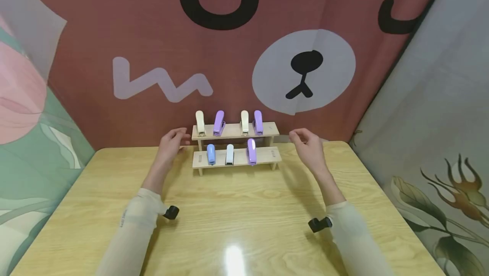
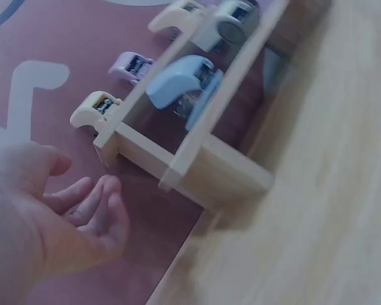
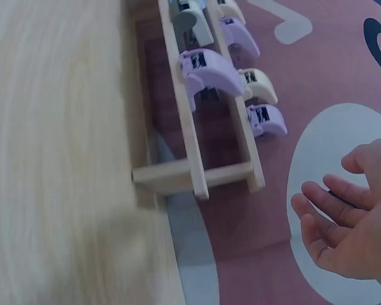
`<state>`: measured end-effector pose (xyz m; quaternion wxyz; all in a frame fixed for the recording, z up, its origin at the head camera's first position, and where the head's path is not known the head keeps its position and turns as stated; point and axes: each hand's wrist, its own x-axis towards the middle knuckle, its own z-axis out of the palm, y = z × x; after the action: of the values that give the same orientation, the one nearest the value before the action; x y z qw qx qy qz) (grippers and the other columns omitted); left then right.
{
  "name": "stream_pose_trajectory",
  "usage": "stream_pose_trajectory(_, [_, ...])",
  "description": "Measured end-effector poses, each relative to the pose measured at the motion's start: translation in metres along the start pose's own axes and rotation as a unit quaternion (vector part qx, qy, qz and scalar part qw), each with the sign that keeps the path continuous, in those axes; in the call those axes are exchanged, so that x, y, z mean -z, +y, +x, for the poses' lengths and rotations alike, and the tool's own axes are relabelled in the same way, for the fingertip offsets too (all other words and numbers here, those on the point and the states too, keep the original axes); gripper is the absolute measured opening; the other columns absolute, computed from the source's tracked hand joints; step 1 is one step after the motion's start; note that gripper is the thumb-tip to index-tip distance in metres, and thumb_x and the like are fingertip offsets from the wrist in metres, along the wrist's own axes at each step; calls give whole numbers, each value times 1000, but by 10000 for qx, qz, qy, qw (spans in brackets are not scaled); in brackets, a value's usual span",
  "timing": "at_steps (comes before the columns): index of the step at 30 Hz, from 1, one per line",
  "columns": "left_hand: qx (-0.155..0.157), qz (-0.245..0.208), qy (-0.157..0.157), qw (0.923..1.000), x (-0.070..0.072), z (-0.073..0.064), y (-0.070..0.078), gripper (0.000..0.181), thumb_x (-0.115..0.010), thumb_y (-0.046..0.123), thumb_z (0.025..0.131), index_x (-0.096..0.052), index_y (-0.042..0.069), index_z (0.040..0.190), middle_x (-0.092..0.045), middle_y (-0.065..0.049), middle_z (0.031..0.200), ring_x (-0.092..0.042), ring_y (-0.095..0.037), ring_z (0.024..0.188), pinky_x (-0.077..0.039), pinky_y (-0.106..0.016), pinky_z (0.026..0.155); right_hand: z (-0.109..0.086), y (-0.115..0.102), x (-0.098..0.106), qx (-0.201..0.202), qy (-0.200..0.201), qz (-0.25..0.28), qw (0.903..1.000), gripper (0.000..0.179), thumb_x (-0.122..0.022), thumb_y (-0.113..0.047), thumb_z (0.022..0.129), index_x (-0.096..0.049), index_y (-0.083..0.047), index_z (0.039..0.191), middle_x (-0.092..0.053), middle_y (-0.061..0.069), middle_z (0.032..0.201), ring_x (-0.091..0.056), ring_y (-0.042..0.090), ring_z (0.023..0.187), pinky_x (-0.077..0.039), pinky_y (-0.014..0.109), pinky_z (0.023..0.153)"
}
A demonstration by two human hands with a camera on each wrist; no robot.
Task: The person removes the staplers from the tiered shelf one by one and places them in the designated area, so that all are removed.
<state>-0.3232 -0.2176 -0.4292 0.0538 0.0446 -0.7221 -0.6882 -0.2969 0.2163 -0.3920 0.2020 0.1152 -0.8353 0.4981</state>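
A two-step wooden rack (image 1: 273, 129) stands at the back of the table with small staplers on both steps. Its upper step bears a cream stapler (image 1: 200, 122), a purple stapler (image 1: 219, 122), another cream stapler (image 1: 244, 122) and another purple one. On the lower step are a blue stapler (image 1: 211, 154), a white stapler (image 1: 229, 154) and a purple stapler (image 1: 251, 151). My left hand (image 1: 171, 145), fingers loosely bent, is just off the rack's left end and holds nothing. Off the right end, my right hand (image 1: 308, 147) hovers with relaxed fingers, likewise holding nothing.
The wooden table (image 1: 237, 208) reaches back to a reddish curtain (image 1: 153, 34) printed with a bear face, close behind the rack. Patterned cloth hangs on the left and right sides. Each wrist wears a small black camera.
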Motion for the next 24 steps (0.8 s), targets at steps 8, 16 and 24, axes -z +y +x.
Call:
stream_pose_trajectory(8, [565,-944,-80,9939,-1,1,6,45,-60,25,105,-52,3,143,-55,-15,125,-61,-23,97,-54,-41,95,19,-13,-29,-70,85,541,9985,28,-64,-30,103,-73,-3,109,-73,15,99,-68,32,93,-52,31,78])
stream_pose_trajectory(16, [652,-1046,-170,9922,-5,11,8,41,-66,19,102,-58,2,138,-59,-10,114,-62,-21,92,-57,-34,86,34,-19,-50,-270,38,501,9984,23,-71,-29,98,-73,-7,107,-72,6,96,-67,22,91,-52,34,79])
stream_pose_trajectory(24, [757,-1154,-143,9903,-10,11,10,40,-64,15,102,-57,1,140,-57,-11,118,-63,-19,90,-54,-38,95,46,-25,-64,-521,-171,295,9981,32,-72,-33,97,-70,-5,113,-70,10,104,-64,25,96,-51,40,83])
